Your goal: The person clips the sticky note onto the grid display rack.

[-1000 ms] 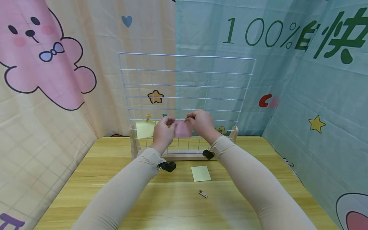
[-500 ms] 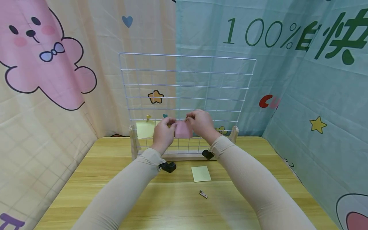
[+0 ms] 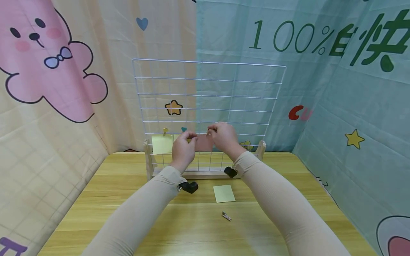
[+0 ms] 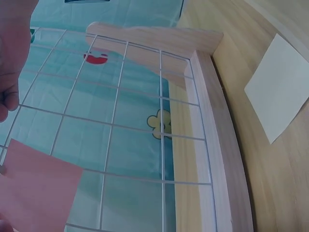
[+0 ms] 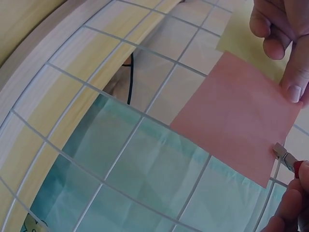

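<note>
A pink sticky note (image 3: 204, 143) lies against the white wire grid (image 3: 205, 96), low and near its middle. My left hand (image 3: 183, 149) pinches the note's upper left corner, its thumb (image 5: 294, 92) flat on the paper in the right wrist view. At the opposite top corner my right hand (image 3: 224, 137) grips a small wooden clothespin (image 5: 286, 157), whose tip is over the note's edge beside a grid wire. Left of the hands hangs a yellow note (image 3: 161, 144) under a yellow clip (image 3: 165, 131). Another yellow note (image 5: 239, 34) is partly hidden behind my left hand.
On the wooden table (image 3: 128, 199), a loose pale yellow note (image 3: 224, 193) lies in front of the grid, with another clothespin (image 3: 226, 216) nearer to me. Wooden feet (image 3: 261, 149) hold the grid upright. Printed curtains (image 3: 362, 142) stand behind and at both sides.
My left hand has shifted slightly to the right. The pink note's lower edge has lifted a little and the note looks darker. My right hand stays nearly in place.
</note>
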Demonstrator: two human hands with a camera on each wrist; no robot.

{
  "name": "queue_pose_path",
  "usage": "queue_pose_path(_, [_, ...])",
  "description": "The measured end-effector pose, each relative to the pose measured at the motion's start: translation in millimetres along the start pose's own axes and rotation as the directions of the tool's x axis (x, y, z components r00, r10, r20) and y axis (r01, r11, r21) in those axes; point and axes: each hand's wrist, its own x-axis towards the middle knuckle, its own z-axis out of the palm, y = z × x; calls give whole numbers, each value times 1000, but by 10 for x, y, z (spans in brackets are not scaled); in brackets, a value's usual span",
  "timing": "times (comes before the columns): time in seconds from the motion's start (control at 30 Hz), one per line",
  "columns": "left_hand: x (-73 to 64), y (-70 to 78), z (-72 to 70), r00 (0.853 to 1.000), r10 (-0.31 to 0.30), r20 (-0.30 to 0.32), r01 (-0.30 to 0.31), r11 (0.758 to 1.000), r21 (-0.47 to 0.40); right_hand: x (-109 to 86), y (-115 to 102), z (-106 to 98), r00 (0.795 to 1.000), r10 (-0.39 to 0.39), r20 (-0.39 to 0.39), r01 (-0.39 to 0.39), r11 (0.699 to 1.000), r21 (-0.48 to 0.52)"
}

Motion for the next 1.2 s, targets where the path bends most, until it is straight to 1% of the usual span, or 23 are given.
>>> queue_pose_path(0.2, [-14,-4,7,1000,-17,5,17,1000,-20,-13,-5,9,1000,5,11,-5,1000,-8])
queue_pose_path(0.3, [-18,9,1,1000,-24,8,24,1000,-15,-16,2,12,1000,-6,23,6,1000,-19])
queue_pose_path(0.43, [-22,24,-6,1000,-18,12,18,1000,-5,-33,36,21,999,-22,28,22,1000,-14])
queue_pose_path(0.8, [-30,21,-18,1000,-6,22,6,1000,-7,-79,131,46,997,-20,76,15,998,60])
queue_pose_path(1.03, [-22,18,-19,1000,1,24,-1,1000,-2,-73,156,50,994,-4,110,-4,997,76])
queue_pose_path(1.2, [-21,14,-24,999,-7,32,7,1000,0,-74,143,34,991,1,134,-13,996,89])
